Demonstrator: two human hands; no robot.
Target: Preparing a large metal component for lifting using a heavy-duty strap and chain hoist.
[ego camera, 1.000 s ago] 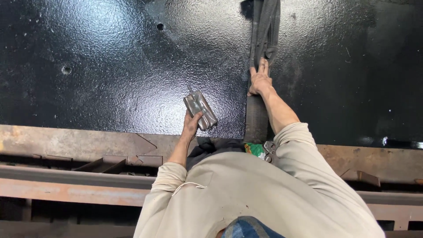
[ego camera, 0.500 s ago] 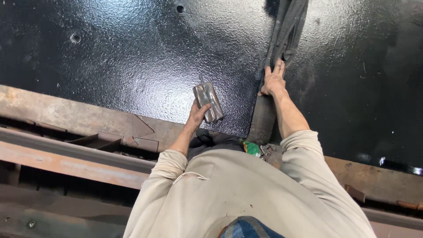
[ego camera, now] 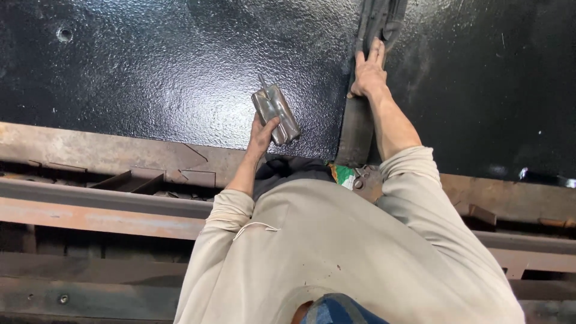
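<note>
Your left hand (ego camera: 262,133) is clenched around a small grey metal block (ego camera: 275,113), a dented, oblong piece, holding it just above the glossy black panel (ego camera: 150,78) with its far end tilted away from you. Your right hand (ego camera: 368,71) lies flat and unclenched, grasping nothing, fingers stretched along the dark strap (ego camera: 372,24) that runs up the panel, pressing it against the surface. Compared with a second ago, the block sits in much the same grip and your right hand has kept its place on the strap; what has changed is mostly your head, which has swung so the rusty steel rail (ego camera: 90,150) now slants across the lower left instead of lying level. That suggests, as a judgement only, that you are steadying rather than moving on: the strap stays pinned, the block stays raised and not yet set down. A scrap of green (ego camera: 343,175) shows near your right elbow beside a rusty fitting (ego camera: 365,181).
</note>
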